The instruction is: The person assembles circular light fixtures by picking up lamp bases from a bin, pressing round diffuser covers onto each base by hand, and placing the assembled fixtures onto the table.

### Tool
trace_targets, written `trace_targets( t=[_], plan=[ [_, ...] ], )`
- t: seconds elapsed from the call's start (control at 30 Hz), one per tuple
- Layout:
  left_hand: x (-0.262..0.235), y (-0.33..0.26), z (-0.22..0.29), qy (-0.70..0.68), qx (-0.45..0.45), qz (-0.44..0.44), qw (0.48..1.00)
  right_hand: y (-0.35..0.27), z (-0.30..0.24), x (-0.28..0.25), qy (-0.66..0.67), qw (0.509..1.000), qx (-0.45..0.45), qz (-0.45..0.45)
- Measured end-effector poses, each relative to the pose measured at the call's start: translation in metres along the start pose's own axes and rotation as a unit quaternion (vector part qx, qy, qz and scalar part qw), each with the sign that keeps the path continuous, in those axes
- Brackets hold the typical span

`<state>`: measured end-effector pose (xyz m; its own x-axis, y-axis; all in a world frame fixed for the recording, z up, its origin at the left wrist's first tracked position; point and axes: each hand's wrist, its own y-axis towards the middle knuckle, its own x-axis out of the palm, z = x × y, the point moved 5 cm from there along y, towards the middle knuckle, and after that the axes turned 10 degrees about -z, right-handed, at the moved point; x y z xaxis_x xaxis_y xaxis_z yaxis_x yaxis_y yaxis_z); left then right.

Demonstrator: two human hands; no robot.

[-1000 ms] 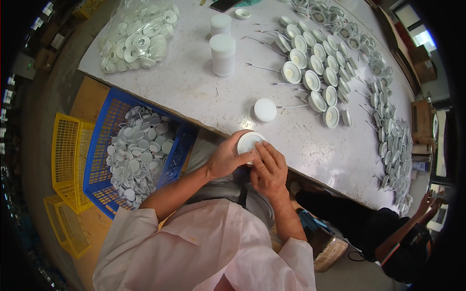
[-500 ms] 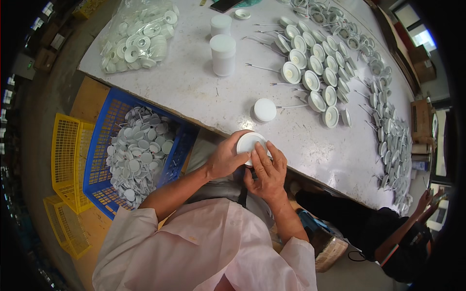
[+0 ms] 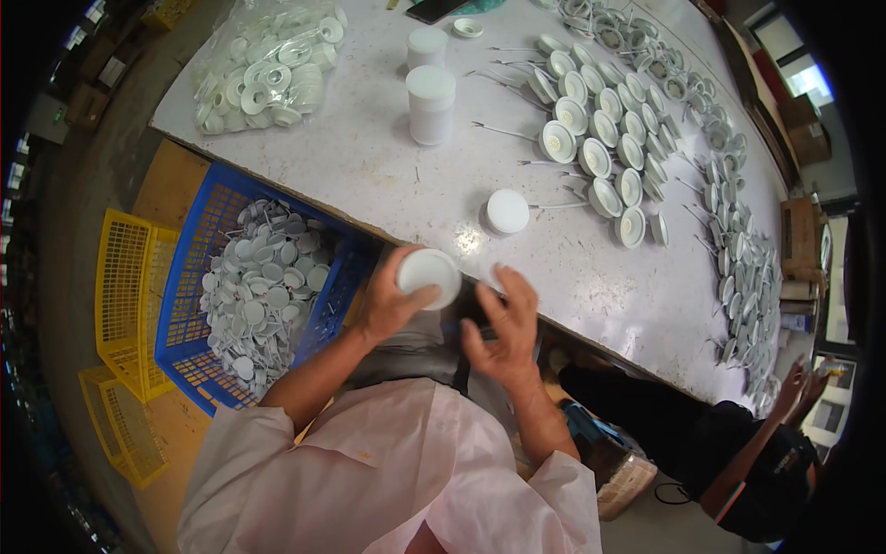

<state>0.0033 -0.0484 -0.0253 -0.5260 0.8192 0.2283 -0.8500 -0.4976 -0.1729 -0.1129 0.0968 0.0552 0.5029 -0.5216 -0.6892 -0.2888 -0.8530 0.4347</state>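
Note:
At the table's near edge, my left hand (image 3: 389, 300) grips a round white lamp (image 3: 429, 279) by its rim, the pale face turned up. To its right, my right hand (image 3: 505, 325) is apart from the lamp, fingers spread and slightly blurred, with nothing seen in it. Just beyond, a stack of white discs (image 3: 508, 211) stands on the table, seen from above. Rows of white downlights (image 3: 594, 157) with thin wires lie farther right. Two taller stacks of white discs (image 3: 431, 103) stand at the back.
A blue basket (image 3: 175, 305) full of small wired discs (image 3: 268, 277) stands at my left, beside yellow crates (image 3: 120, 305). A clear bag of white rings (image 3: 268, 74) lies on the table's far left. Metal-backed lamps (image 3: 743, 268) line the right edge. Another person (image 3: 738, 462) is at right.
My left hand has carried the white lamp leftward, toward the blue basket. My right hand has let go of it, and its fingers have opened.

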Motion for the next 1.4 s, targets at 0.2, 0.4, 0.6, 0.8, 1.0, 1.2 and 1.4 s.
trace_targets(
  t=[0.2,0.4,0.6,0.8,1.0,1.2,1.4],
  plan=[
    [-0.138,-0.043,-0.052,0.105,-0.065,0.217,0.968,0.026,0.081,-0.004,-0.101,0.979,0.160,0.071],
    [-0.297,-0.128,-0.136,0.084,-0.122,0.405,0.902,0.056,0.102,0.016,-0.150,0.961,0.231,-0.023],
    [-0.409,-0.221,-0.184,0.089,-0.178,0.541,0.817,0.067,0.122,0.011,-0.173,0.967,0.186,-0.009],
    [-0.452,-0.248,-0.211,0.256,-0.275,0.523,0.765,0.065,0.107,-0.001,-0.135,0.971,0.192,0.041],
    [-0.334,-0.166,-0.217,0.268,-0.132,0.341,0.891,-0.046,0.099,-0.096,-0.331,0.884,0.239,0.228],
    [-0.119,-0.057,-0.121,0.212,-0.028,0.090,0.973,-0.138,0.183,-0.166,-0.243,0.784,0.503,0.272],
    [0.050,-0.013,0.003,0.191,0.094,-0.174,0.961,-0.112,0.146,-0.138,-0.164,0.846,0.420,0.285]
  ],
)
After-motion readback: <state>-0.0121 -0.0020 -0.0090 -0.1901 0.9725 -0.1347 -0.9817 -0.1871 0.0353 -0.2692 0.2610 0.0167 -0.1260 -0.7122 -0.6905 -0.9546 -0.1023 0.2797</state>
